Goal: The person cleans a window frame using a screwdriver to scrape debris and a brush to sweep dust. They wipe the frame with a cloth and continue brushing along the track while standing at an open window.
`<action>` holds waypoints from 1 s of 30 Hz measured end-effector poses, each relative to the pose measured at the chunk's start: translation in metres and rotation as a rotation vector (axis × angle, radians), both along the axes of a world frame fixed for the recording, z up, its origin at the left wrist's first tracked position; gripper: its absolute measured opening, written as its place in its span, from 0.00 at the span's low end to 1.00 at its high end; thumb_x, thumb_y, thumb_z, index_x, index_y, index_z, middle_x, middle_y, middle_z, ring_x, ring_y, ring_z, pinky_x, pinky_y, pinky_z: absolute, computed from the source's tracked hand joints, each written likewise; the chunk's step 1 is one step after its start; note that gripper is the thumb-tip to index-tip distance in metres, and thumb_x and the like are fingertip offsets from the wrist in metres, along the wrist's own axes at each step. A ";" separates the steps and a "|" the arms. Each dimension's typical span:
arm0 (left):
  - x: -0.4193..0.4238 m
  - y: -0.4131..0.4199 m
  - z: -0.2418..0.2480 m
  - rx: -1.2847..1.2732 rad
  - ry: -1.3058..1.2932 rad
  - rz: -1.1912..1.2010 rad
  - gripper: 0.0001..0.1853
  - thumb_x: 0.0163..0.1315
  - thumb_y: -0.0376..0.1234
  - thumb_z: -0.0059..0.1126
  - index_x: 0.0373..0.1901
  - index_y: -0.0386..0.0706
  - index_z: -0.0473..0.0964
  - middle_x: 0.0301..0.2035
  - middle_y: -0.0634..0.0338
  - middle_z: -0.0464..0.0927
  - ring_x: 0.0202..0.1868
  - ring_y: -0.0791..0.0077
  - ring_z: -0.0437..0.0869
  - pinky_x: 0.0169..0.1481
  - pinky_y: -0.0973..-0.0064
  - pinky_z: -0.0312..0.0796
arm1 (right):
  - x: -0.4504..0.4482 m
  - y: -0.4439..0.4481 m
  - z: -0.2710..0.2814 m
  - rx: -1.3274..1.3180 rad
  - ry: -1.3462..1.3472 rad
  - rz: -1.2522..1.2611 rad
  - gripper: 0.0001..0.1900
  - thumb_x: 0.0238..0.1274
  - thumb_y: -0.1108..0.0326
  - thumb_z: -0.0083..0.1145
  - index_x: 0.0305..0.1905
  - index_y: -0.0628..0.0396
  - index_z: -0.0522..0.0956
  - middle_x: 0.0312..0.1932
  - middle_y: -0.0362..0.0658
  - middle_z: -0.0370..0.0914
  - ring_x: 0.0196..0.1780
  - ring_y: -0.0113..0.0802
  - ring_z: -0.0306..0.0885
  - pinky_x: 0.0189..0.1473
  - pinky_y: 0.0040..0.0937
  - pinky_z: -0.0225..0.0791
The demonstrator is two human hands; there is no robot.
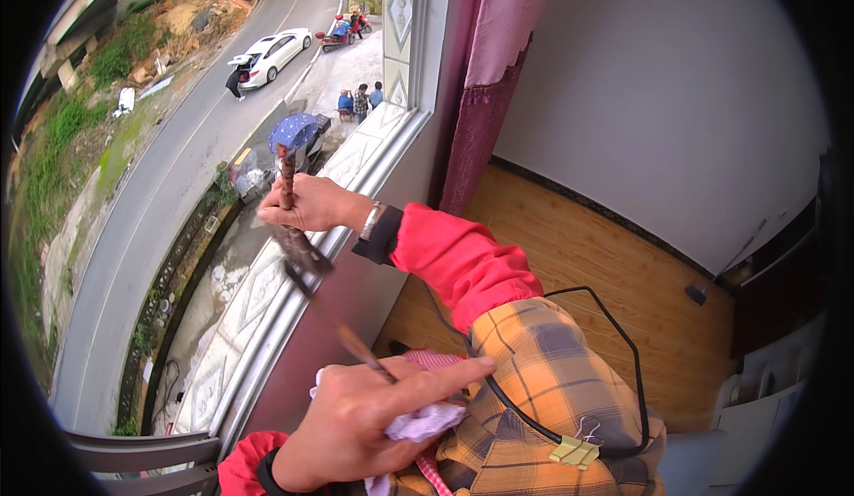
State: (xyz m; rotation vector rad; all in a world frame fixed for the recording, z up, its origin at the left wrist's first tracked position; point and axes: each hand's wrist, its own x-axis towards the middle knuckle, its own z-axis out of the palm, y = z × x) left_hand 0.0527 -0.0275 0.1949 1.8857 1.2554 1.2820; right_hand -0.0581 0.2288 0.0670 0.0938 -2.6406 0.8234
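My right hand (pixel 320 202), with a silver bracelet at the wrist, is held out over the windowsill. It grips a rough reddish-brown stick-like piece (pixel 287 179) that stands up past the thumb. Below the fingers is a dark brown blurred part (pixel 303 252), and I cannot tell whether it belongs to the same piece. Nearer my body, my left hand (pixel 380 416) holds a thin brown rod (pixel 357 346), its index finger stretched out. The rod's dark far end reaches the blurred part. Crumpled lilac-white cloth (pixel 427 421) shows under the left hand.
The window's metal track (pixel 393 152) and tiled sill (pixel 257 296) run diagonally ahead. Far below are a road, a white car (pixel 277 55) and several people. A black cable (pixel 630 342) loops over my plaid garment (pixel 560 369), with a yellow clip (pixel 574 452). Pink curtains (pixel 480 95) hang at the right.
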 end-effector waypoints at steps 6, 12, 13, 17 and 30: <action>0.002 0.007 -0.012 0.058 0.157 -0.111 0.34 0.48 0.27 0.67 0.63 0.53 0.79 0.33 0.61 0.82 0.34 0.63 0.85 0.32 0.65 0.77 | 0.117 0.013 0.099 -0.404 0.367 0.223 0.05 0.68 0.81 0.55 0.38 0.62 0.80 0.40 0.44 0.85 0.45 0.34 0.84 0.52 0.32 0.76; 0.004 0.007 -0.021 0.067 0.092 -0.105 0.26 0.56 0.29 0.62 0.60 0.51 0.78 0.33 0.57 0.77 0.36 0.55 0.84 0.35 0.60 0.75 | 0.226 0.004 0.159 -0.399 0.274 1.162 0.12 0.75 0.70 0.56 0.34 0.62 0.85 0.31 0.46 0.80 0.37 0.43 0.83 0.53 0.44 0.76; 0.008 0.010 -0.020 0.083 0.084 -0.124 0.25 0.57 0.29 0.62 0.59 0.51 0.78 0.33 0.57 0.76 0.37 0.55 0.83 0.35 0.60 0.75 | 0.239 0.004 0.171 -0.160 0.133 1.201 0.12 0.76 0.71 0.54 0.37 0.63 0.86 0.30 0.45 0.79 0.38 0.43 0.83 0.55 0.44 0.77; 0.016 0.018 -0.008 0.066 -0.033 -0.252 0.24 0.58 0.27 0.59 0.59 0.49 0.77 0.34 0.55 0.75 0.43 0.51 0.82 0.42 0.57 0.75 | 0.260 -0.018 0.191 -0.004 0.131 1.264 0.09 0.74 0.71 0.58 0.41 0.62 0.87 0.30 0.42 0.79 0.39 0.40 0.83 0.57 0.46 0.77; 0.011 0.008 0.024 0.210 -0.084 -0.392 0.17 0.67 0.45 0.68 0.50 0.44 0.84 0.44 0.54 0.83 0.48 0.53 0.83 0.49 0.61 0.77 | 0.275 -0.054 0.245 0.369 0.039 1.111 0.11 0.70 0.68 0.55 0.46 0.58 0.87 0.32 0.41 0.81 0.41 0.35 0.85 0.57 0.42 0.78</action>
